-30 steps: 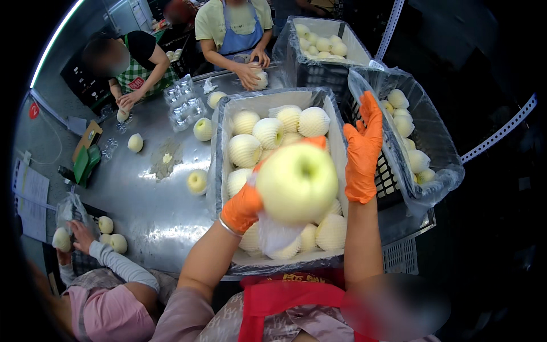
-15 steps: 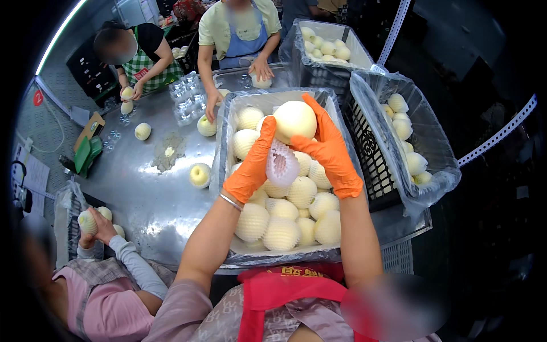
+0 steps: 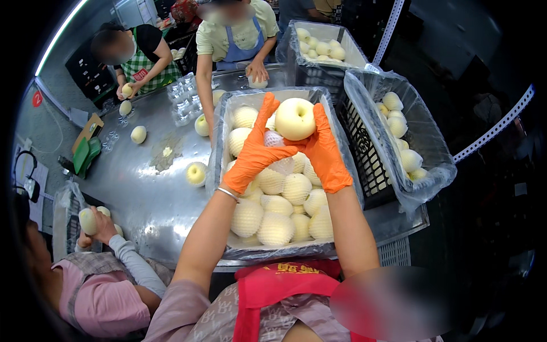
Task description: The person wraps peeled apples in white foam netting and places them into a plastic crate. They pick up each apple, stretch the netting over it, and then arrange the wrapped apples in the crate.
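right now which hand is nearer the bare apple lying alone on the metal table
Left. The left hand is over the crate's left side, closer to the bare apple on the metal table. The right hand sits farther right, holding another apple.

Apple now farther out, over crate.

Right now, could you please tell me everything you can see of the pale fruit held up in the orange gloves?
The fruit is round, smooth, pale yellow-green and bare, with a dimple showing on top. The right hand cups its right side; the left hand pinches a foam net sleeve against its lower left, above the crate of netted fruit.
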A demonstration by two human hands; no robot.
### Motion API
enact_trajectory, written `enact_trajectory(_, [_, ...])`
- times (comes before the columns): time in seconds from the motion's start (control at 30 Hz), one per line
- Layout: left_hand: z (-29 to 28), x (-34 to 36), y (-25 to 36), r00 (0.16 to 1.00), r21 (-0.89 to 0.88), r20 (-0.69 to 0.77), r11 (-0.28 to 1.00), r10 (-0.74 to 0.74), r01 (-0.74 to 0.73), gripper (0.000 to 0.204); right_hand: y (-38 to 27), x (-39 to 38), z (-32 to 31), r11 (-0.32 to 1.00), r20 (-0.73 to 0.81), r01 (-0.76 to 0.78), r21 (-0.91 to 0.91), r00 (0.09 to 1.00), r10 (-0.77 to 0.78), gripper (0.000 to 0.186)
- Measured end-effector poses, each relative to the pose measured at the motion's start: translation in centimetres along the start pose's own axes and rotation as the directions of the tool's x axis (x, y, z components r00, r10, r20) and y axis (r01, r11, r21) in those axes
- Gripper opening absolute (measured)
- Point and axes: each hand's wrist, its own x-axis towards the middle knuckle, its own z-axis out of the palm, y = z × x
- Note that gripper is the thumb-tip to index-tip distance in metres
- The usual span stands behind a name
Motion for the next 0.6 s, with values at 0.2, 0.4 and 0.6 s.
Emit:
enact_trajectory(0.2, [0.7,-0.4,-0.5,0.998,-0.092,-0.032,0.995,-0.048,0.045,0.117,1.3,0.0,1.0,0.948,-0.077,0.046,-0.315,0.994,-0.074,0.070])
enact_trajectory(0.4, [1.0,-0.7,-0.4,0.997,0.138,-0.076,0.990,0.021,-0.011,0.102,2.3,-0.8,2.2,0.400,-0.070,0.201,-0.894,0.819,-0.569,0.065])
enact_trajectory(0.6, [0.8,-0.7,1.0,1.000,-0.036,0.022,0.999,-0.020,0.021,0.104,0.7,0.1,-0.4,0.892,-0.359,0.169,-0.419,0.872,-0.333,0.051])
